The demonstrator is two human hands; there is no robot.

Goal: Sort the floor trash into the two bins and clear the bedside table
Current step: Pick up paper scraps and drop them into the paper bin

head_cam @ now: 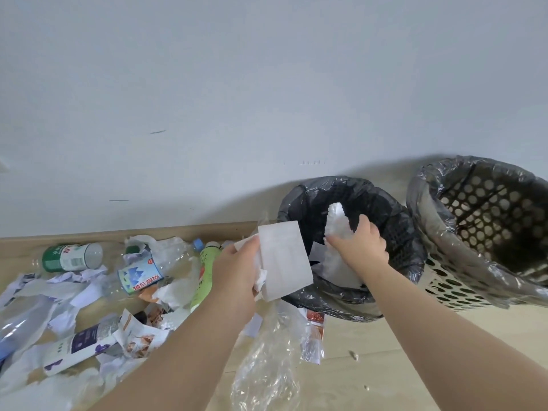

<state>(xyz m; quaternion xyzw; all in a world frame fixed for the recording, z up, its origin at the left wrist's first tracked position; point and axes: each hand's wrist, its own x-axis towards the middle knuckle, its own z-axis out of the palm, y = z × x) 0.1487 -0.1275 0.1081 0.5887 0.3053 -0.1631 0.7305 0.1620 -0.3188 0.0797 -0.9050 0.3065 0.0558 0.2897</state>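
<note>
Head view: the left hand (pixel 237 269) is closed round a flat white sheet (pixel 284 262), its fingers (pixel 248 247) curled over the sheet's left edge. A wad of crumpled tissue (pixel 261 278) is bunched in the same grip. A clear plastic bag (pixel 267 369) hangs below that hand, down toward the floor (pixel 385 369); exactly how it is held cannot be told. The sheet stands upright just at the left rim of the black-lined bin (pixel 323 305).

The right hand (pixel 360 247) reaches over that bin's mouth, and its fingers (pixel 367 225) grip a white foam piece (pixel 336 221) that sticks up above them. White paper (pixel 336 269) already lies inside the bin beneath the wrist.

Just to the right is the perforated bin (pixel 444 287), with a grey liner folded over its rim. Both bins are close to where the floor meets the wall (pixel 267 84).

Along the left stretch of that floor edge lies the unsorted trash. It includes a green-labelled bottle (pixel 71 258), a blue-labelled bottle (pixel 139 275), a light green bottle (pixel 204 271), a purple-labelled bottle (pixel 83 345) and torn paper scraps (pixel 59 284), all overlapping one another.
</note>
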